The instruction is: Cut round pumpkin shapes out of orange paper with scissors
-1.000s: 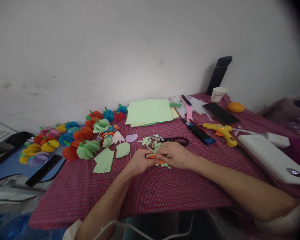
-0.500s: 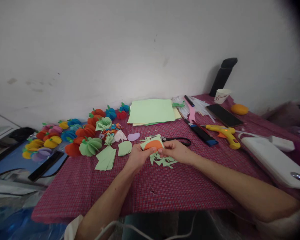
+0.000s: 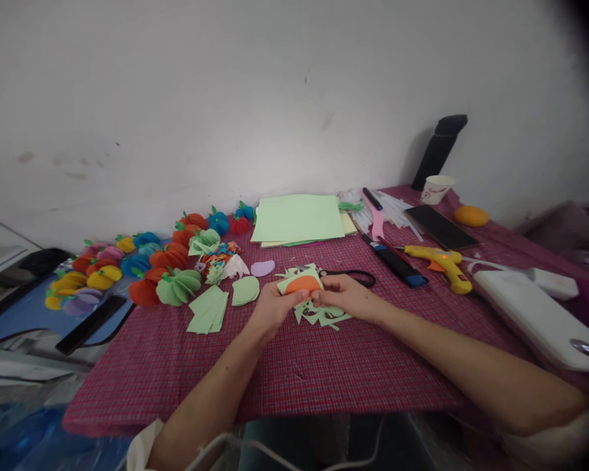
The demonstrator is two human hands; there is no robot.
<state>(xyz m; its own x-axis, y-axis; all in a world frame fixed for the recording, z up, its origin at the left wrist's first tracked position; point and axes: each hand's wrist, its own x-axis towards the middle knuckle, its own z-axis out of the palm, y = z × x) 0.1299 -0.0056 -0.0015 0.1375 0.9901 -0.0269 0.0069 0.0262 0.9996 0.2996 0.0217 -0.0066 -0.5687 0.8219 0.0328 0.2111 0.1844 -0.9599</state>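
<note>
My left hand (image 3: 275, 305) and my right hand (image 3: 344, 296) are both closed on the edges of an orange paper piece (image 3: 302, 283) with a rounded top. It lies against a light green paper piece (image 3: 285, 284), which both hands grip with it. Below and behind them is a heap of green paper scraps (image 3: 321, 315). Black-handled scissors (image 3: 363, 274) lie just beyond my right hand, partly hidden. To the left of my left hand rest cut rounded green pieces (image 3: 245, 291), a stack of green rectangles (image 3: 209, 311) and a lilac piece (image 3: 262, 268).
Coloured paper pumpkins (image 3: 178, 286) crowd the left side of the checked tablecloth (image 3: 285, 386). Green sheets (image 3: 298, 219) lie at the back. A box cutter (image 3: 397, 261), yellow glue gun (image 3: 444, 263), phone (image 3: 442, 226), paper cup (image 3: 436, 189) and white power bank (image 3: 540, 317) are on the right.
Both hands stay almost in place on the orange and green papers. The view has shifted very slightly; nothing else visibly moves.
</note>
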